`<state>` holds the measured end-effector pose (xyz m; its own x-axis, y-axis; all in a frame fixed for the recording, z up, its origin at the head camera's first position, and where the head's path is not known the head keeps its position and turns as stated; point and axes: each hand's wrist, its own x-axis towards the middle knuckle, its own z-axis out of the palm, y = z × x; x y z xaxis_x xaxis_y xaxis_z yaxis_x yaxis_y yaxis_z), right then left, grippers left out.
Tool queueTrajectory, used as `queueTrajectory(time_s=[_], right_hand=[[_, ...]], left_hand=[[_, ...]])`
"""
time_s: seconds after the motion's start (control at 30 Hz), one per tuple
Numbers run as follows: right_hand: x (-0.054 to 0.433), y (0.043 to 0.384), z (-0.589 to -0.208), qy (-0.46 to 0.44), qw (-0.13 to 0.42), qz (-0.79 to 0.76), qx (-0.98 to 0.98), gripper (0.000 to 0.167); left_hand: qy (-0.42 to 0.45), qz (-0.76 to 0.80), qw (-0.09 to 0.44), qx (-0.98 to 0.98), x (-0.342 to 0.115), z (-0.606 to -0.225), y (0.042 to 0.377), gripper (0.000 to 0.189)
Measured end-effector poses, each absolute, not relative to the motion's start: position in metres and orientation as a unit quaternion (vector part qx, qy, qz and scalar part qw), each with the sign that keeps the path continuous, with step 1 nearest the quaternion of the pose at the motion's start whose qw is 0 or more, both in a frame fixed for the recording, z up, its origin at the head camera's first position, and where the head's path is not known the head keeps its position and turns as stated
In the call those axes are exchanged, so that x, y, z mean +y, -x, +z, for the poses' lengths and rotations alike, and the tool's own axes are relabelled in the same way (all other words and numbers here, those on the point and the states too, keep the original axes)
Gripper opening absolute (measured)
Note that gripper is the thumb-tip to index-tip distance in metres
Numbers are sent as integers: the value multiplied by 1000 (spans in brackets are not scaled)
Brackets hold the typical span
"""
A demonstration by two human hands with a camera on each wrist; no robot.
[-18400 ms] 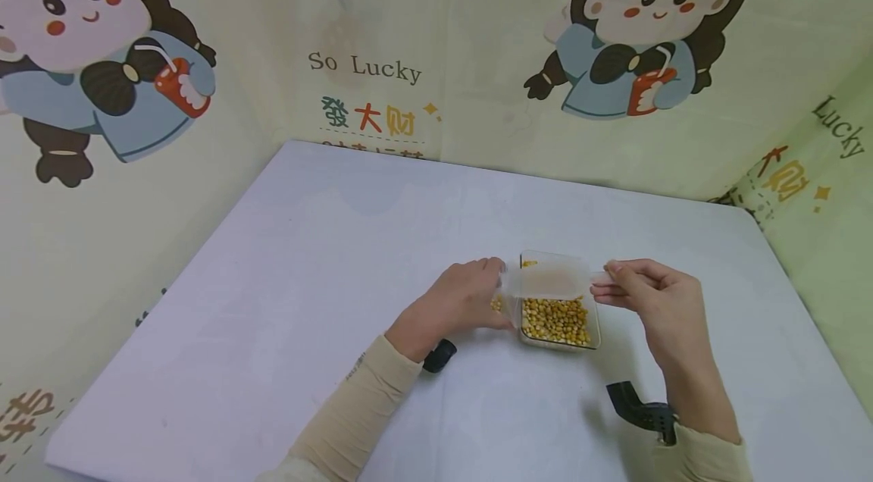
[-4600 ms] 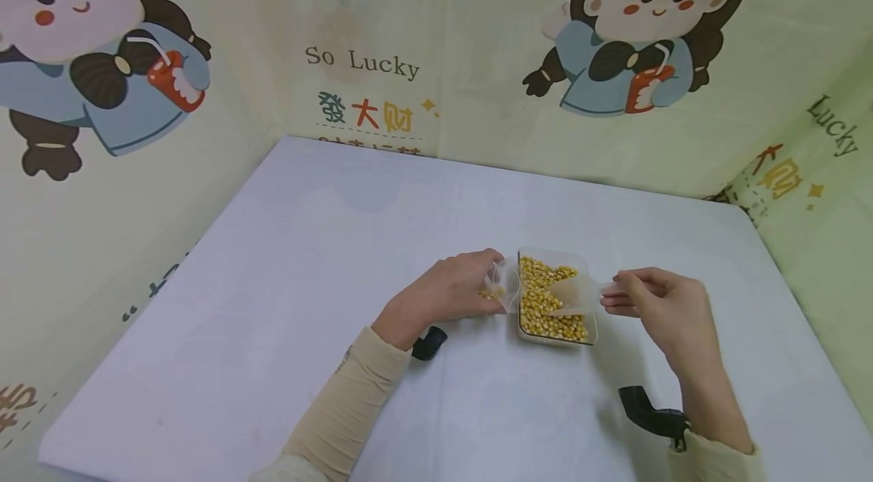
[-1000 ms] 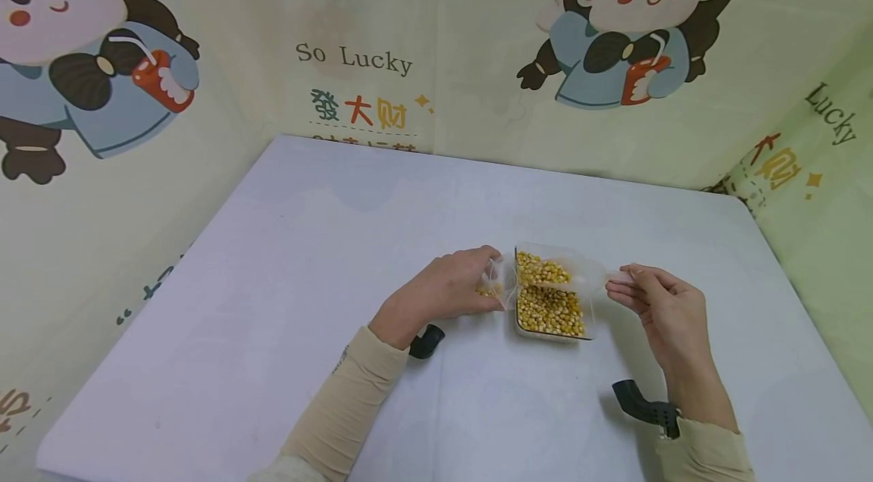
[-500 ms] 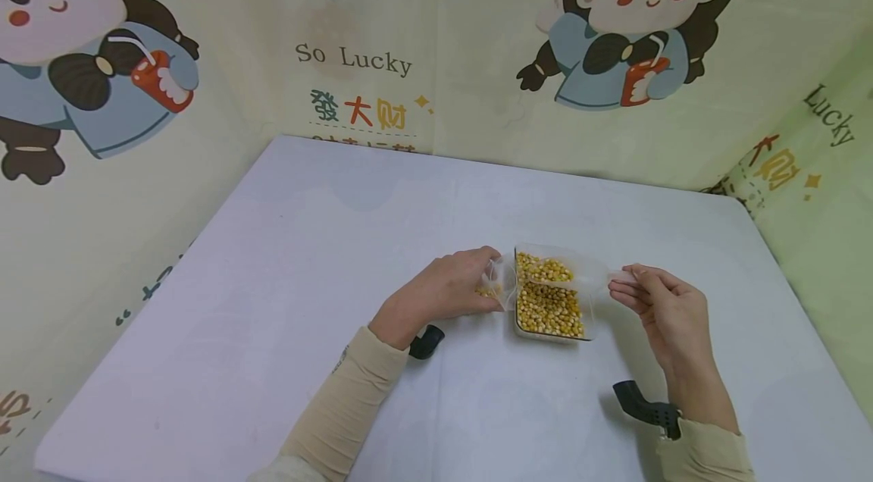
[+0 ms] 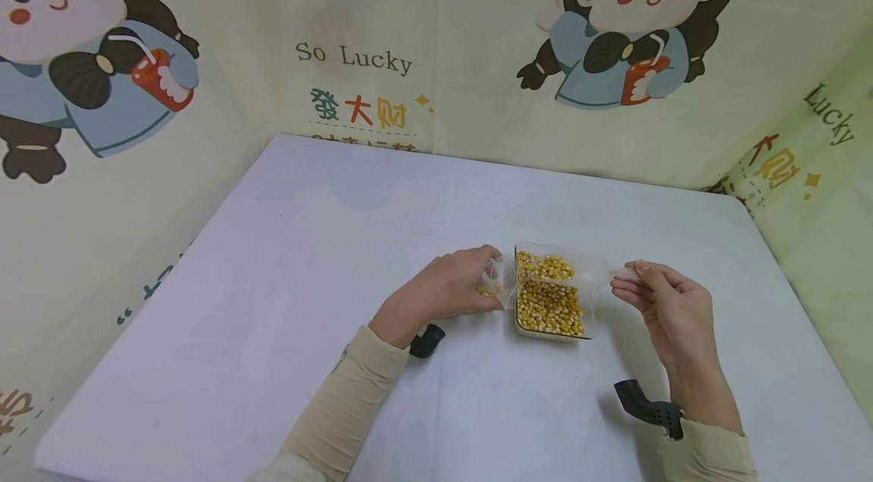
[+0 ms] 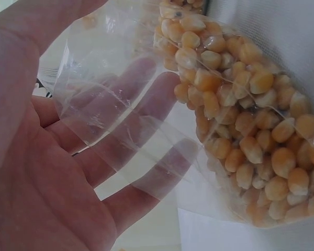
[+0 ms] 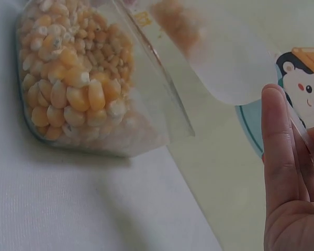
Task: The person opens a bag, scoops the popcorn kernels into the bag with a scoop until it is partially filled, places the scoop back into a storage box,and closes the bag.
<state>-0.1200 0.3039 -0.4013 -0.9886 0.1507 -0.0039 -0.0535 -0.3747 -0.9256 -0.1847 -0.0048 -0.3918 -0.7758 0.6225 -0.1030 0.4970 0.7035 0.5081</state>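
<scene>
In the head view my left hand (image 5: 455, 283) holds a clear plastic bag (image 5: 503, 285), its thumb and fingers spread about it. The left wrist view has the corn kernels (image 6: 261, 141) bulging inside the bag and several fingers showing through the creased plastic. My right hand (image 5: 671, 308) pinches the handle of a translucent scoop (image 5: 593, 272) between thumb and fingers. A heap of kernels (image 5: 551, 267) lies in the scoop, over the far part of a clear rectangular container (image 5: 592, 327) holding more corn. In the right wrist view the scoop (image 7: 240, 68) is raised above the container's rim.
The container stands on a white-covered table (image 5: 307, 277), right beside the bag. Black curved wrist mounts (image 5: 644, 406) sit at both wrists. A printed cloth (image 5: 477, 50) with cartoon figures hangs behind the table and along both sides.
Earlier the scoop was over the container without visible kernels, then dipped into the corn. Over the last second it has tilted level and shifted slightly right with kernels in it. The left hand stays put.
</scene>
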Motion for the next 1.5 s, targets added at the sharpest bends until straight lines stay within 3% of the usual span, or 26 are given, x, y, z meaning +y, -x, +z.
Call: queueTrajectory(time_s=[0.93,1.23,1.5], right_hand=[[278,124,-382,32,65,788,-611,17],[268,123,-376,44,92,727,-679,33],[265,121,-372,53,108,718,-686,27]], left_hand=[[-313,242,126,910,-6,-393,185,72],[-312,247,130,908,-4,-392,185,72],[-309,246,131,909,-5,-393,184,72]])
